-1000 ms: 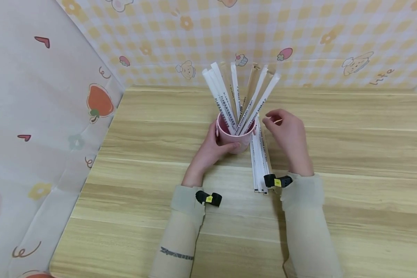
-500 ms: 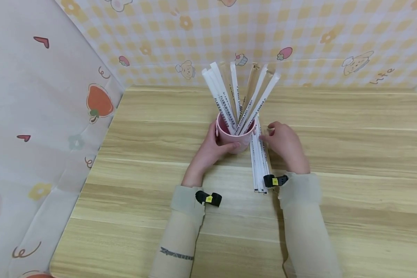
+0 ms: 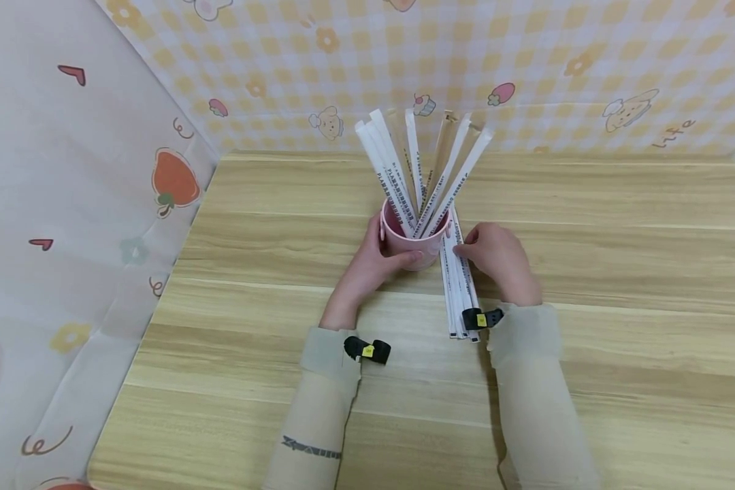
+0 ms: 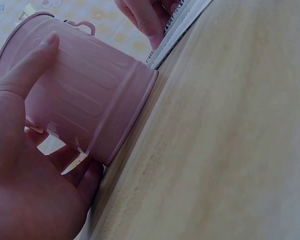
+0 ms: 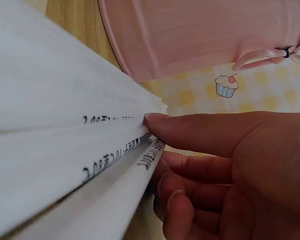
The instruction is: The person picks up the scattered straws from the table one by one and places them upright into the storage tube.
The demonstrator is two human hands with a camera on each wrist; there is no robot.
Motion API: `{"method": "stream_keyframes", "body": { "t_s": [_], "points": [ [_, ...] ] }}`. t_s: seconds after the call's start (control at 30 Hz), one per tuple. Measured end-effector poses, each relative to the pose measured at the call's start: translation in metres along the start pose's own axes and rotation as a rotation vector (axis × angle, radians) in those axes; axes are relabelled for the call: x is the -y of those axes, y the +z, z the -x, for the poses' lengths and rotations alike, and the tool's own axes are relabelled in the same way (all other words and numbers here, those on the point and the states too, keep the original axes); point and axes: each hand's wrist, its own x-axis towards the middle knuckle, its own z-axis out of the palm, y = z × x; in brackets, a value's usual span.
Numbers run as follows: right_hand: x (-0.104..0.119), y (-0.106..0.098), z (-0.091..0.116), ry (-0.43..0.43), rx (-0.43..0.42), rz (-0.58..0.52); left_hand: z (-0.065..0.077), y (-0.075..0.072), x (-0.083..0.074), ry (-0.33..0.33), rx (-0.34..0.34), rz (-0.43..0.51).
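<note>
A small pink bucket [image 3: 412,253] stands on the wooden table with several paper-wrapped straws [image 3: 458,180], white and brown, fanning out of its top. My left hand [image 3: 367,267] holds the bucket from its left side, thumb across the front and fingers behind. To the right of the bucket lies a pile of white wrapped straws [image 3: 455,292] with dark print. At the pile's right edge, my right hand [image 3: 495,257] pinches a wrapped straw [image 5: 132,177] between thumb and fingers. In the right wrist view the thumb [image 5: 205,131] presses on its printed wrapper.
The table [image 3: 251,258] has light wood grain. A yellow checked cloth [image 3: 367,61] hangs behind it, and a pale patterned sheet [image 3: 67,204] covers the left side. Each sleeve carries a black strap [image 3: 367,350] at the wrist.
My right hand has come down and left from above onto the straw pile. The outermost white straw has shifted rightward, covering the brown one. My left hand stays on the bucket.
</note>
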Motion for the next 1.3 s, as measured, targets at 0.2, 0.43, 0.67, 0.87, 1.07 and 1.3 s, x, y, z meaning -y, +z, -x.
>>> {"method": "stream_keyframes", "body": {
  "t_s": [0.2, 0.43, 0.67, 0.87, 1.07, 1.3],
  "points": [
    [-0.001, -0.001, 0.001, -0.017, -0.012, -0.002, 0.0, 0.0, 0.0, -0.007, 0.0, 0.003],
    [-0.001, -0.002, 0.003, -0.025, -0.018, -0.027, 0.0, -0.001, -0.002, -0.011, -0.006, -0.006],
    [-0.002, -0.005, 0.005, -0.026, -0.024, -0.032, 0.001, 0.0, -0.002, 0.001, -0.005, -0.02],
    [0.0, -0.014, 0.012, -0.022, -0.083, -0.074, 0.001, 0.0, -0.002, 0.0, -0.005, -0.014],
    [0.005, -0.032, 0.027, -0.088, -0.237, -0.152, 0.0, 0.001, -0.001, -0.009, -0.004, -0.012],
    [0.014, -0.05, 0.043, -0.126, -0.423, -0.254, 0.0, 0.001, -0.002, -0.016, -0.002, -0.013]
  ]
}}
